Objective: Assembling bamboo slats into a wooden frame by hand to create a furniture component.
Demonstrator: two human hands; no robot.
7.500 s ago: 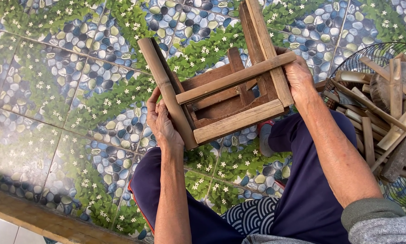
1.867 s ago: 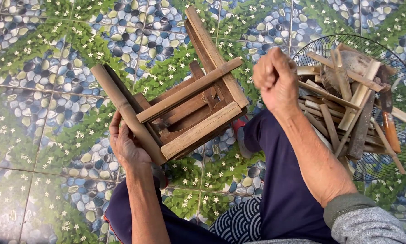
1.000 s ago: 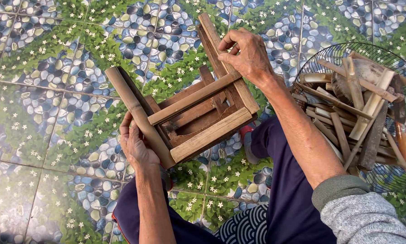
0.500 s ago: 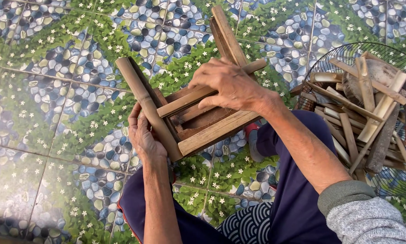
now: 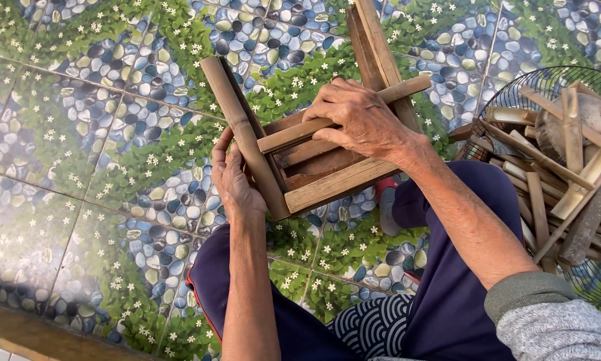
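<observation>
Bamboo stool frame (image 5: pixel 314 167) gripped by left hand (image 5: pixel 235 179), right hand (image 5: pixel 357 120).

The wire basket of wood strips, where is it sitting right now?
The wire basket sits at the right edge of the head view, on the tiled floor beside the person's right knee, just right of the bamboo frame.

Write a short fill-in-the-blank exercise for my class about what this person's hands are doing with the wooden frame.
1. The left hand grips a thick ____ post of the wooden frame.
2. The right hand lies on the frame's top ____.
3. The wire basket holds loose ____ of wood.
4. The floor tiles show pebbles and ____.

Missing words: bamboo; rail; sticks; flowers
</observation>
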